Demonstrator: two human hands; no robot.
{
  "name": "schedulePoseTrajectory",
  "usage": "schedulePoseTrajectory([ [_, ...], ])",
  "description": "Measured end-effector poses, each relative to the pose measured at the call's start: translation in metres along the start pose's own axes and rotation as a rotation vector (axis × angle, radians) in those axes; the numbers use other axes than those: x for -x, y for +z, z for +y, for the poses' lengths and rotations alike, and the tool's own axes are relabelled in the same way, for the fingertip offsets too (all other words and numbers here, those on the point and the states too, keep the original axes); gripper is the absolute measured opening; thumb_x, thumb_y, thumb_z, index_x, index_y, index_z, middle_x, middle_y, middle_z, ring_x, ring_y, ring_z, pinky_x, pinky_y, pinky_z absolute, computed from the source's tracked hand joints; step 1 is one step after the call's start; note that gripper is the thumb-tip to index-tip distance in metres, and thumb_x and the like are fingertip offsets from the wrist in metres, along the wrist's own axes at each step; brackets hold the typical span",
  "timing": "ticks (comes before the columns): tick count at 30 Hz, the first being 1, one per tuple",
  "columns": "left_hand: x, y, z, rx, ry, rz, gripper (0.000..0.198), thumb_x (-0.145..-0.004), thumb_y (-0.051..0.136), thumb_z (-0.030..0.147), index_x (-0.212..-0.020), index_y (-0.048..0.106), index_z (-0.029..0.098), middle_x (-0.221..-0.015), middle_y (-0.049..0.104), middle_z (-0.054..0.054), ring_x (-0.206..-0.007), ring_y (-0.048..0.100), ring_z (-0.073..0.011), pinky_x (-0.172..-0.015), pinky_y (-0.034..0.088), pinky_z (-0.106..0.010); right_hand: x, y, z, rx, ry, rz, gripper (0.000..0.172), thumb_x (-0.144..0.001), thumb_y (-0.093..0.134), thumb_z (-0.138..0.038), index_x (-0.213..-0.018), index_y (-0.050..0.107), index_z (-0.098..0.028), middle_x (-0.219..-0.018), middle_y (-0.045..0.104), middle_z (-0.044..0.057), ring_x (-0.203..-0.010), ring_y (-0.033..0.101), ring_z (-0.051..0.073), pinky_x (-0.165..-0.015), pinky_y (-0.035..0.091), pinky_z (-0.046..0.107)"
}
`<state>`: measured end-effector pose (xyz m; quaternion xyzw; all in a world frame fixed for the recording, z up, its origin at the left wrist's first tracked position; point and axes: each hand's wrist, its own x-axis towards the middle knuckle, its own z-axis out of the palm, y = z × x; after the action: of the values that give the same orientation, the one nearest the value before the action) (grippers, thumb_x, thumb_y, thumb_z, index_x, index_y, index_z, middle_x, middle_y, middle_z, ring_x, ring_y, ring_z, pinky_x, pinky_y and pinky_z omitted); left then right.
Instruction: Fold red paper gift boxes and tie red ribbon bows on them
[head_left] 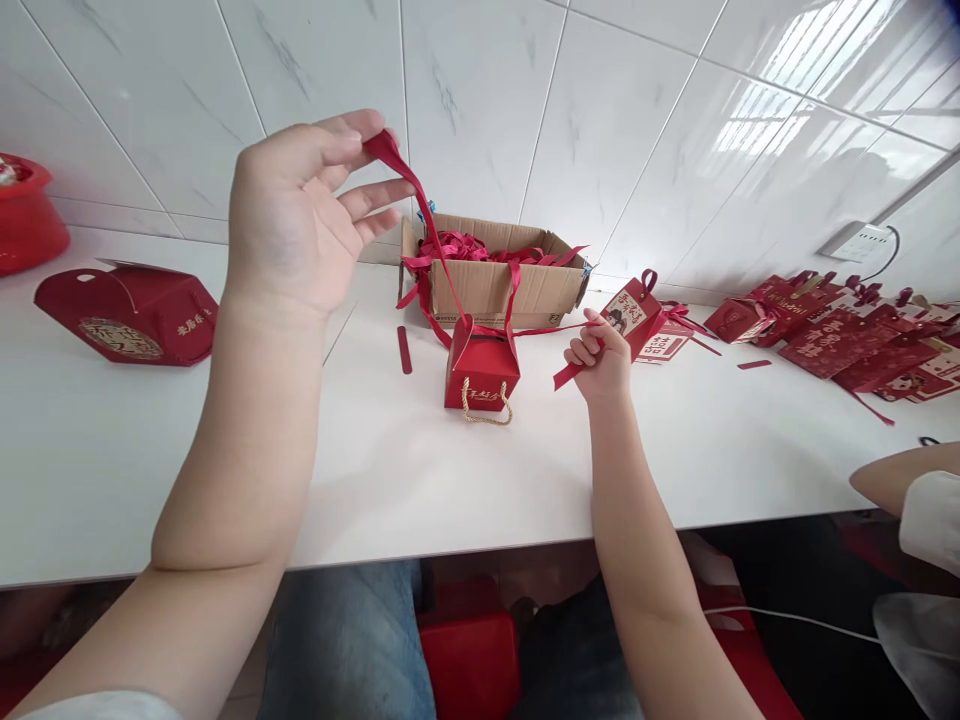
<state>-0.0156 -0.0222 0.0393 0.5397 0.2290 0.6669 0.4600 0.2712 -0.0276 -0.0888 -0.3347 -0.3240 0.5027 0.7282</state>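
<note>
A small red gift box point(481, 372) with a gold cord handle stands on the white table point(420, 470). A red ribbon point(431, 235) runs through its top. My left hand point(300, 215) is raised above the table and pinches one end of the ribbon between thumb and forefinger, with the other fingers spread. My right hand point(600, 355), to the right of the box, is closed in a fist on the ribbon's other end.
A cardboard box point(495, 285) full of red ribbons stands behind the gift box. A flat red box point(131, 315) lies at the left. Several finished red boxes point(825, 335) line the right. Another person's arm point(911, 490) shows at the right edge.
</note>
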Motion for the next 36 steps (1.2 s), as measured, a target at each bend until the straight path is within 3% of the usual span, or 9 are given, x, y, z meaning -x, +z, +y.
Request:
schedulePoseTrajectory([
  [6, -0.005, -0.005, 0.003, -0.023, 0.059, 0.045, 0.026, -0.072, 0.061, 0.019, -0.096, 0.070, 0.017, -0.116, 0.063, -0.008, -0.098, 0.065, -0.0287, -0.079, 0.051, -0.038, 0.003, 0.022, -0.034, 0.045, -0.050, -0.175, 0.010, -0.066, 0.056, -0.020, -0.076, 0.056, -0.021, -0.055, 0.044, -0.007, -0.042, 0.038, 0.005, -0.040, 0.033, 0.018],
  [12, -0.007, -0.002, -0.006, -0.111, 0.203, 0.073, 0.034, -0.065, 0.068, 0.010, -0.097, 0.073, 0.021, -0.105, 0.070, -0.006, -0.088, 0.067, -0.0184, -0.064, 0.051, -0.026, -0.007, 0.046, -0.070, 0.367, -0.118, -0.508, 0.017, -0.074, 0.055, -0.022, -0.087, 0.066, -0.019, -0.080, 0.067, 0.002, -0.061, 0.062, 0.013, -0.053, 0.050, 0.026],
  [17, -0.010, 0.002, -0.019, -0.174, 0.416, 0.160, 0.035, -0.065, 0.069, 0.006, -0.095, 0.075, 0.023, -0.098, 0.074, -0.002, -0.084, 0.069, -0.0156, -0.077, 0.056, -0.029, -0.006, 0.058, -0.073, 0.491, -0.194, -0.674, 0.019, -0.075, 0.069, -0.022, -0.094, 0.067, -0.020, -0.094, 0.071, 0.006, -0.071, 0.068, 0.017, -0.059, 0.056, 0.031],
  [20, -0.011, 0.005, -0.021, -0.225, 0.455, 0.221, 0.033, -0.067, 0.063, 0.003, -0.092, 0.075, 0.022, -0.093, 0.075, -0.002, -0.088, 0.069, -0.0169, -0.082, 0.057, -0.031, -0.006, 0.063, -0.069, 0.415, -0.257, -0.599, 0.015, -0.076, 0.066, -0.020, -0.090, 0.069, -0.021, -0.095, 0.071, 0.006, -0.076, 0.069, 0.019, -0.069, 0.058, 0.037],
  [23, -0.016, 0.009, -0.021, -0.249, 0.378, 0.185, 0.033, -0.068, 0.057, 0.005, -0.089, 0.075, 0.021, -0.089, 0.075, -0.002, -0.086, 0.069, -0.0170, -0.078, 0.058, -0.029, -0.006, 0.064, -0.069, 0.348, -0.245, -0.516, 0.025, -0.074, 0.060, -0.017, -0.095, 0.069, -0.025, -0.101, 0.071, 0.005, -0.086, 0.069, 0.022, -0.069, 0.058, 0.037],
  [28, -0.031, 0.020, -0.022, -0.310, 0.251, 0.189, 0.023, -0.070, 0.070, 0.021, -0.092, 0.073, 0.021, -0.094, 0.074, -0.004, -0.089, 0.068, -0.0186, -0.075, 0.057, -0.029, -0.005, 0.063, -0.068, 0.380, -0.275, -0.552, 0.028, -0.073, 0.069, -0.022, -0.100, 0.070, -0.025, -0.107, 0.070, 0.005, -0.084, 0.069, 0.018, -0.071, 0.057, 0.032],
  [31, -0.039, 0.027, -0.020, -0.289, 0.213, 0.187, 0.022, -0.068, 0.069, 0.020, -0.090, 0.073, 0.020, -0.093, 0.074, -0.004, -0.087, 0.068, -0.0181, -0.075, 0.056, -0.029, -0.005, 0.068, -0.066, 0.392, -0.315, -0.422, 0.017, -0.077, 0.069, -0.035, -0.087, 0.071, -0.022, -0.083, 0.071, 0.003, -0.063, 0.064, 0.012, -0.059, 0.052, 0.026],
  [34, -0.047, 0.032, -0.018, -0.268, 0.130, 0.101, 0.018, -0.069, 0.064, 0.016, -0.084, 0.073, 0.017, -0.086, 0.074, -0.005, -0.083, 0.068, -0.0171, -0.074, 0.055, -0.029, -0.009, 0.081, -0.069, 0.472, -0.358, -0.209, 0.026, -0.077, 0.069, -0.044, -0.071, 0.068, -0.019, -0.051, 0.053, -0.003, -0.044, 0.046, 0.007, -0.043, 0.037, 0.021],
  [36, -0.052, 0.035, -0.016, -0.266, 0.087, 0.043, 0.016, -0.068, 0.063, 0.016, -0.081, 0.073, 0.016, -0.082, 0.073, -0.005, -0.079, 0.068, -0.0163, -0.074, 0.054, -0.029, -0.012, 0.091, -0.075, 0.528, -0.380, -0.136, 0.027, -0.074, 0.072, -0.044, -0.066, 0.066, -0.018, -0.046, 0.043, -0.006, -0.042, 0.037, 0.006, -0.041, 0.029, 0.022],
])
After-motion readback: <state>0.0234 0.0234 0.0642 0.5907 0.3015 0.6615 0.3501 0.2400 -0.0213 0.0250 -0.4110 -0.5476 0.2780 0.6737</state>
